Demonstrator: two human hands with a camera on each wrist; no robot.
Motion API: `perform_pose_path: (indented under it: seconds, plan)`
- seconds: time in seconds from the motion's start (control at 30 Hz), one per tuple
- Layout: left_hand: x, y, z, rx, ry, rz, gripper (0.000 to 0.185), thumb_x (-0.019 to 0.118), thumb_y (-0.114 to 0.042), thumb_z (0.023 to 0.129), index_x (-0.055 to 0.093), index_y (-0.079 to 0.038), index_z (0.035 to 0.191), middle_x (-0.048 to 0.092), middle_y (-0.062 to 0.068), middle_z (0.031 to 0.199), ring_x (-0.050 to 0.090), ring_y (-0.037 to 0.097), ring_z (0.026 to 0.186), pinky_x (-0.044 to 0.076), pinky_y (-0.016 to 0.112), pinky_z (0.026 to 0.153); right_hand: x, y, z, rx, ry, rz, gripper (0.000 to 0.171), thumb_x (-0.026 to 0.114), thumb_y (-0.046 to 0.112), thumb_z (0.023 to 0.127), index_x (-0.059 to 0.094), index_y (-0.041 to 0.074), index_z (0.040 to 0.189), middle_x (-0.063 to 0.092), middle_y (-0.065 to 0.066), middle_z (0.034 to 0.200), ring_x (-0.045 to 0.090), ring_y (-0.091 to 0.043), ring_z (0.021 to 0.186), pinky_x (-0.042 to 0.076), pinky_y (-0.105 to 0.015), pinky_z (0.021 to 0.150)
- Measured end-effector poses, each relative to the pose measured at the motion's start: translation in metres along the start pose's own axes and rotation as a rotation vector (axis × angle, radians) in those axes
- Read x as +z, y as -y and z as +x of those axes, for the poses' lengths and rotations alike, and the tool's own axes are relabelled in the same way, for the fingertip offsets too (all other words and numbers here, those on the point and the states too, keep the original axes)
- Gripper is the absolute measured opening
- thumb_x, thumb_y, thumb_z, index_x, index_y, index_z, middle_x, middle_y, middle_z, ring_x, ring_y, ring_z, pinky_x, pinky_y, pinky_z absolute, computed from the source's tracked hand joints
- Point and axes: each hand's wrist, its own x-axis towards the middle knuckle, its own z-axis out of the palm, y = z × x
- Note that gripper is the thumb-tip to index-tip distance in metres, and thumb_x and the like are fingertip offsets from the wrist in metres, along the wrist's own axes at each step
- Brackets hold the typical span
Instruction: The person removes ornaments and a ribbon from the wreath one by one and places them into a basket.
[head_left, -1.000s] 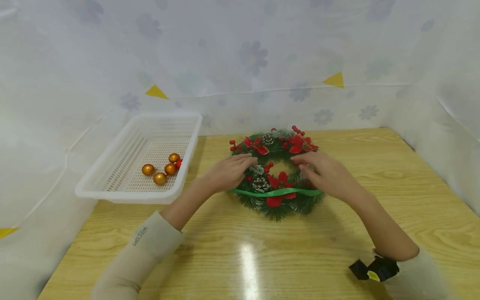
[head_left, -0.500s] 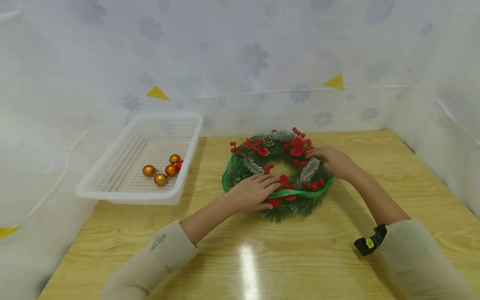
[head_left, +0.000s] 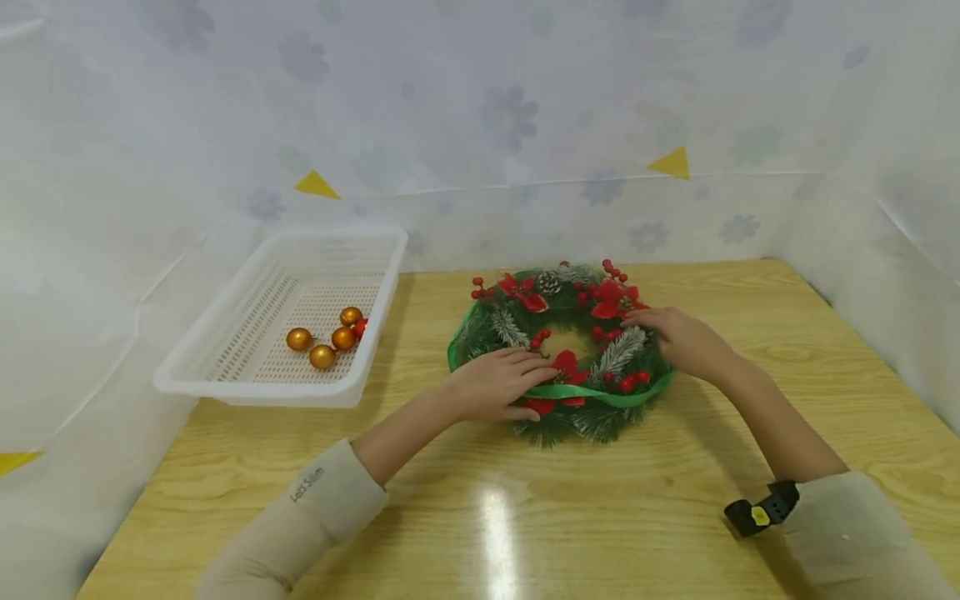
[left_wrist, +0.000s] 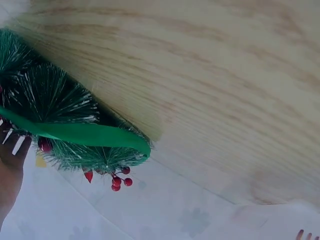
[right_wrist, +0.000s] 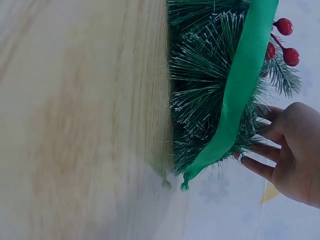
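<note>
A green wreath (head_left: 617,354) lies on the table, dressed with red poinsettias, red berries, frosted sprigs and a pinecone at the back. A green ribbon (head_left: 622,400) runs around its outer side and droops across the front. My left hand (head_left: 498,385) rests on the wreath's front left with fingers extended, covering part of the foliage and ribbon. On the opposite side, my right hand (head_left: 686,343) grips the wreath's right rim with bent fingertips partly buried in the needles. The right wrist view shows those fingers (right_wrist: 260,167) against the foliage, above a knotted ribbon end.
Left of the wreath stands a white plastic basket (head_left: 176,385) with several gold balls (head_left: 322,357) and a red one (head_left: 360,328) in it. The wooden table (head_left: 570,517) meets a flowered white curtain at the back. A black strap (head_left: 761,508) hangs by the right cuff.
My left hand has gone from the wreath's left side to its front, and my right hand outward to the right rim. Lately the wreath has shifted slightly right along with my right hand.
</note>
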Motion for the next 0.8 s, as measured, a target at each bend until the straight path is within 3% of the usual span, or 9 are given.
perform_pose_path:
  seconds: [0.1, 0.23, 0.3, 0.37, 0.47, 0.57, 0.67, 0.8]
  plan:
    - [-0.003, 0.006, -0.001, -0.017, -0.076, -0.075, 0.062, 0.043, -0.053, 0.092, 0.043, -0.011, 0.137, 0.043, 0.005, 0.137, 0.038, 0.020, 0.125, 0.026, 0.032, 0.105, 0.001, 0.000, 0.001, 0.001, -0.005, -0.009, 0.047, 0.031, -0.015, 0.084, 0.053, -0.005, 0.125, 0.048, -0.025, 0.127, 0.039, -0.046, 0.116, 0.034, -0.059, 0.091]
    - [-0.003, 0.023, -0.004, -0.074, -0.343, -0.028, 0.046, 0.053, -0.043, 0.091, 0.057, -0.009, 0.122, 0.056, 0.004, 0.121, 0.049, 0.020, 0.114, 0.032, 0.032, 0.101, 0.002, 0.001, 0.001, 0.002, -0.006, -0.017, 0.047, 0.031, -0.015, 0.084, 0.053, -0.005, 0.124, 0.048, -0.025, 0.127, 0.039, -0.046, 0.116, 0.031, -0.059, 0.094]
    - [0.000, 0.034, -0.005, -0.168, -0.461, 0.038, 0.037, 0.057, -0.035, 0.090, 0.062, -0.008, 0.115, 0.061, 0.005, 0.113, 0.053, 0.020, 0.108, 0.036, 0.032, 0.099, 0.001, 0.002, 0.001, 0.004, -0.006, -0.015, 0.046, 0.032, -0.015, 0.084, 0.053, -0.005, 0.124, 0.048, -0.025, 0.127, 0.038, -0.046, 0.117, 0.031, -0.059, 0.095]
    - [0.005, 0.045, -0.007, -0.296, -0.510, 0.084, 0.030, 0.059, -0.030, 0.090, 0.063, -0.008, 0.110, 0.062, 0.005, 0.108, 0.055, 0.021, 0.104, 0.039, 0.034, 0.095, 0.001, 0.003, 0.000, 0.006, -0.006, -0.014, 0.046, 0.033, -0.015, 0.085, 0.053, -0.005, 0.124, 0.048, -0.025, 0.127, 0.038, -0.046, 0.117, 0.030, -0.059, 0.095]
    - [0.012, 0.060, -0.010, -0.497, -0.464, 0.125, 0.025, 0.060, -0.025, 0.090, 0.064, -0.008, 0.109, 0.063, 0.006, 0.107, 0.056, 0.022, 0.102, 0.042, 0.035, 0.092, 0.000, 0.004, 0.000, 0.008, -0.009, -0.016, 0.045, 0.033, -0.014, 0.085, 0.053, -0.005, 0.124, 0.048, -0.026, 0.127, 0.038, -0.046, 0.117, 0.030, -0.059, 0.095]
    - [0.020, 0.071, -0.014, -0.625, -0.369, 0.110, 0.026, 0.062, -0.023, 0.089, 0.063, -0.008, 0.110, 0.062, 0.006, 0.108, 0.055, 0.022, 0.104, 0.042, 0.036, 0.091, 0.000, 0.004, 0.001, 0.010, -0.012, -0.021, 0.045, 0.033, -0.014, 0.085, 0.054, -0.004, 0.124, 0.048, -0.026, 0.126, 0.038, -0.047, 0.116, 0.031, -0.059, 0.095]
    - [0.025, 0.079, -0.016, -0.701, -0.216, 0.064, 0.029, 0.061, -0.024, 0.090, 0.061, -0.008, 0.114, 0.060, 0.006, 0.114, 0.053, 0.023, 0.108, 0.040, 0.036, 0.093, 0.001, 0.004, 0.001, 0.012, -0.014, -0.032, 0.045, 0.034, -0.014, 0.085, 0.054, -0.004, 0.123, 0.049, -0.026, 0.125, 0.039, -0.047, 0.115, 0.032, -0.060, 0.093]
    - [0.031, 0.088, -0.015, -0.741, 0.025, 0.032, 0.037, 0.056, -0.033, 0.092, 0.057, -0.011, 0.122, 0.055, 0.005, 0.123, 0.048, 0.023, 0.114, 0.036, 0.037, 0.097, 0.001, 0.004, 0.002, 0.006, -0.015, -0.048, 0.043, 0.035, -0.014, 0.085, 0.055, -0.004, 0.122, 0.050, -0.026, 0.124, 0.041, -0.047, 0.113, 0.033, -0.060, 0.092]
